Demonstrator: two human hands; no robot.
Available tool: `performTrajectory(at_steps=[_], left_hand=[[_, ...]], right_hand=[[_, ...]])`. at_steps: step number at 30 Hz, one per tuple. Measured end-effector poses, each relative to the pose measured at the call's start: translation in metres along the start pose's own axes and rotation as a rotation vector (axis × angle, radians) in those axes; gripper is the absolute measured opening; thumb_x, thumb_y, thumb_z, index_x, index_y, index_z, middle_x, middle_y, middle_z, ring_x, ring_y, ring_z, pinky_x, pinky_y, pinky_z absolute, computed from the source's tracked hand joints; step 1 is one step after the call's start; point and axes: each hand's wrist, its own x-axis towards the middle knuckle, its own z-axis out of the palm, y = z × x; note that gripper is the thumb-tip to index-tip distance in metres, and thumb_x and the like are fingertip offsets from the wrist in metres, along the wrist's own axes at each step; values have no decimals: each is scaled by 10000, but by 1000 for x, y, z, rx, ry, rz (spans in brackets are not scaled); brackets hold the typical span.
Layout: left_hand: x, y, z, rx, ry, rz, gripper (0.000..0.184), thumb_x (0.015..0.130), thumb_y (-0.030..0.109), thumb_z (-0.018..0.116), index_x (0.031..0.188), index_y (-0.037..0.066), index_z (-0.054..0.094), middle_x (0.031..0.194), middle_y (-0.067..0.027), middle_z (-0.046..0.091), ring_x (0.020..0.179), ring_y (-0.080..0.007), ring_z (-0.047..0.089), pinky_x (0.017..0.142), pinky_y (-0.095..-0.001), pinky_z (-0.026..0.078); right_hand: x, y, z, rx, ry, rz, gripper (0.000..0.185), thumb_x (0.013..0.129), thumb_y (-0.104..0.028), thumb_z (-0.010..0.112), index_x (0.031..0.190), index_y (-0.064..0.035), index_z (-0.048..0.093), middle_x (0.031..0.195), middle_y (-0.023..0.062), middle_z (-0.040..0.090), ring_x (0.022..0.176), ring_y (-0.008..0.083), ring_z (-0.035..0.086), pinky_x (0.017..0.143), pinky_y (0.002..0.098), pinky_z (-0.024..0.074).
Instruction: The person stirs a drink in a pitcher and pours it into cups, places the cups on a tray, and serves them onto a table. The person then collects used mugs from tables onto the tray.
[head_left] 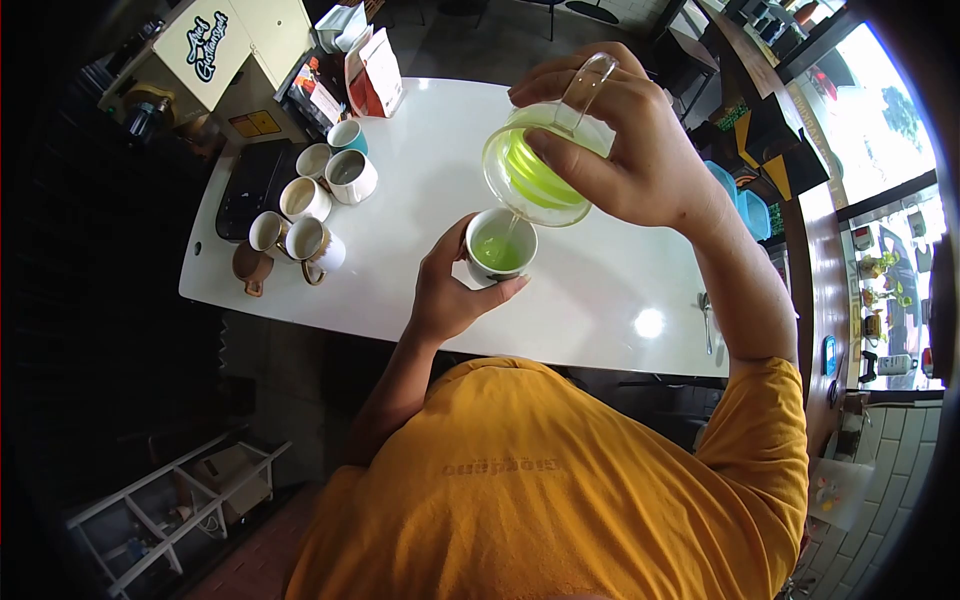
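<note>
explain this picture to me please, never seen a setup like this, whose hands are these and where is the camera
There is no machine here: these are a person's two bare hands. The one picture comes from a camera worn on that person's head, looking forward and down, so you also see their own yellow shirt. The left hand holds a cup above the white table. The right hand grips a tilted glass jug, and green liquid runs from it into the cup. Mugs stand together toward the table's left end, a red and white bag is at the far side, and a spoon lies toward the right.
</note>
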Motion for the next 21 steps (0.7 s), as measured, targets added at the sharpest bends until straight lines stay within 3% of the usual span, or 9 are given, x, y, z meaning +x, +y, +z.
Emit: performTrajectory(at_steps=[21], left_hand=[[0,6,-2,25,11,0,692,698,170,870,1277,-7,536,1101,-105,678,1004,-181,658,886,-317,504]], right_hand=[[2,-1,-1,12,9,6,268,850,-236,627,972,-17,724,1071,132,711,1001,258,646,964,384,424]])
